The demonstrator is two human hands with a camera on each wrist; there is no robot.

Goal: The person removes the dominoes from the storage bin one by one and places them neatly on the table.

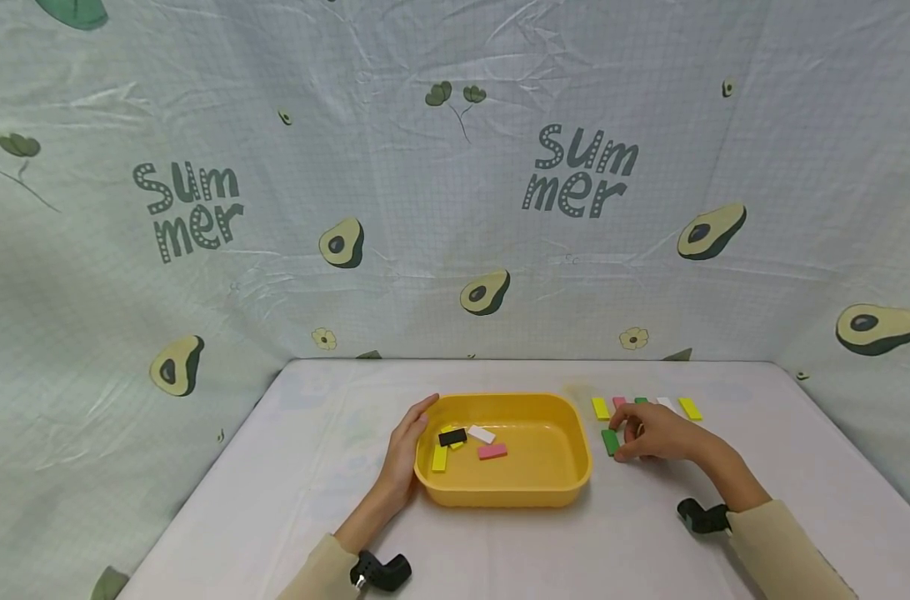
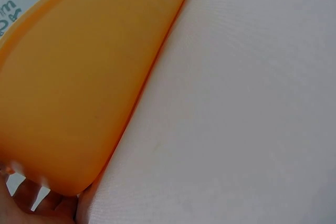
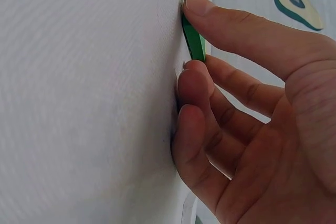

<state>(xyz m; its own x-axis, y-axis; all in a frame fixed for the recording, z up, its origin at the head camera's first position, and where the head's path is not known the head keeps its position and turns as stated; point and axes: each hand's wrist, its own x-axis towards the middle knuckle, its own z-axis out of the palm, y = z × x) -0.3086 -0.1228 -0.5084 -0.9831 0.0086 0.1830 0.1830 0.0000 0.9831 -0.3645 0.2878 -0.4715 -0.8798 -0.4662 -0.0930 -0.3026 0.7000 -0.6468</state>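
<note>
A yellow plastic tub (image 1: 509, 497) sits on the white table, with several small blocks lying at its left and middle: a black block (image 1: 452, 437), a white block (image 1: 481, 434), a pink block (image 1: 492, 451) and yellow blocks (image 1: 440, 458). My left hand (image 1: 404, 454) rests along the tub's left side, fingers against its outer wall. To the right of the tub, my right hand (image 1: 656, 432) pinches a green block (image 1: 610, 442) by its ends between thumb and index finger. The block lies low at the tablecloth. In the right wrist view the other fingers curl beside it.
Behind the right hand runs a row of blocks: a yellow block (image 1: 601, 408), a pink block (image 1: 619, 402), a green block (image 1: 641, 400), a white block (image 1: 666, 403) and another yellow block (image 1: 691, 408). A printed curtain (image 1: 410, 183) hangs behind the table (image 1: 275, 500).
</note>
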